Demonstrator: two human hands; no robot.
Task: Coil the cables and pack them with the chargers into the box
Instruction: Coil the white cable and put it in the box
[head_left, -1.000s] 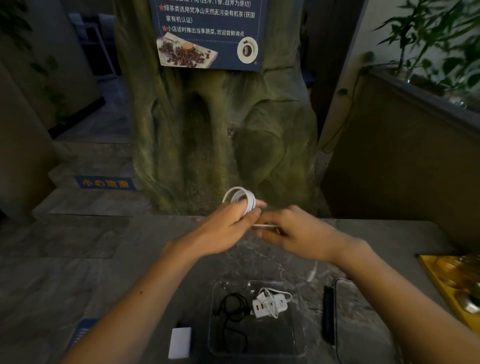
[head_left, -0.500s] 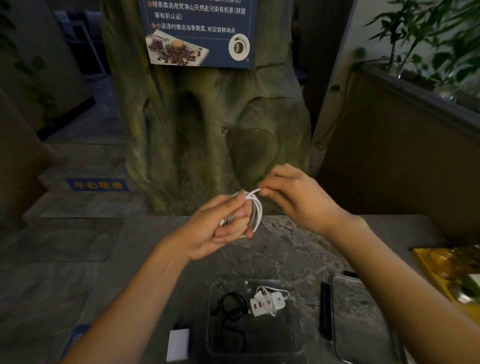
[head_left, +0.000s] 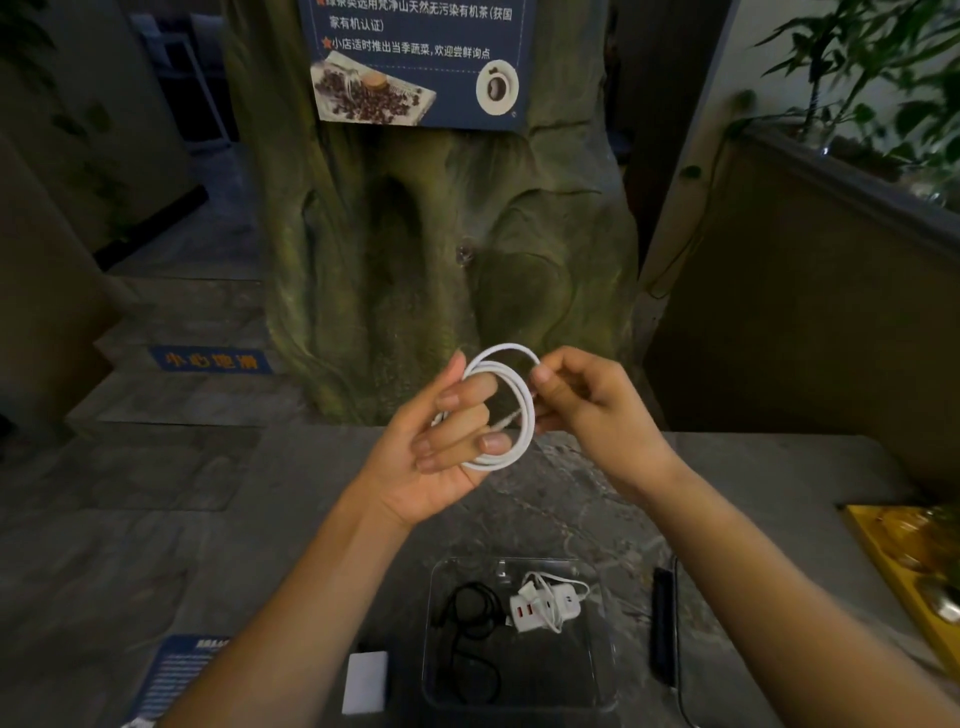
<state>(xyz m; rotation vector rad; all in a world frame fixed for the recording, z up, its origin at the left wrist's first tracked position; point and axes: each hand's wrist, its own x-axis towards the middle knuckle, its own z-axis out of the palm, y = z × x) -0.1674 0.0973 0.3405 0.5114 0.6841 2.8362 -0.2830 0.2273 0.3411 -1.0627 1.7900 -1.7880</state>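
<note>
Held up over the grey stone bench (head_left: 249, 545), well above the clear plastic box (head_left: 519, 704): a thin white cable (head_left: 529, 415) wound into loose loops. Gripped by the left hand (head_left: 441, 447), with its fingers (head_left: 467, 395) curled through the coil; pinched at the coil's right side by the right hand (head_left: 587, 410), thumb and fingers closed on a strand. Judged mid-coiling, with no tie or tuck seen yet. Could have sprung open had either grip slackened, being unsecured. Could also have snagged on the white multi-port charger (head_left: 545, 608) and its thin lead on the way down. Lying in the box: that charger at the right, a black cable (head_left: 470, 623) at the left. Beside the box, a small white block (head_left: 366, 680) to the left and a slim dark bar (head_left: 662, 629) to the right, with nothing directly between coil and box.
</note>
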